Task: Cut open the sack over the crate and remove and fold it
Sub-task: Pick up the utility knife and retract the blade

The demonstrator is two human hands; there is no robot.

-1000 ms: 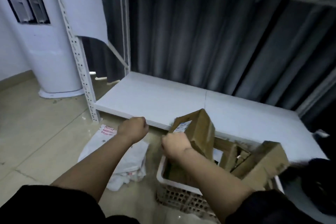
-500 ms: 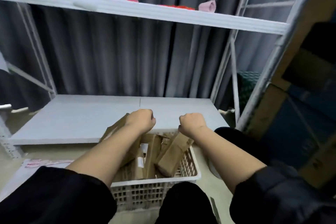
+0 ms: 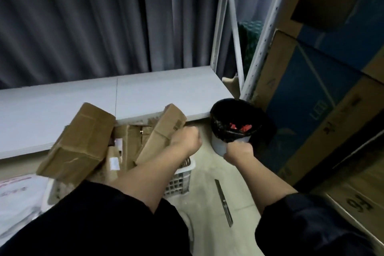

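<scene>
The white plastic crate (image 3: pixel 179 181) stands on the floor in front of me, filled with several brown cardboard boxes; one big box (image 3: pixel 80 143) leans out at its left and another box (image 3: pixel 162 133) tilts at its right. The white sack (image 3: pixel 18 197) lies crumpled on the floor to the left of the crate, off it. My left hand (image 3: pixel 185 139) is a closed fist beside the right box. My right hand (image 3: pixel 239 150) is a closed fist against the front of a bin; nothing shows in either fist.
A white bin with a black liner (image 3: pixel 239 118) holds red scraps, right of the crate. A thin metal strip (image 3: pixel 224 203) lies on the floor. A low white shelf board (image 3: pixel 145 97) runs behind the crate. Large cartons (image 3: pixel 311 110) are stacked at the right.
My view has swung right, from the sack on the floor to the bin. My right hand has moved from over the crate to the bin; my left fist now sits by the right box.
</scene>
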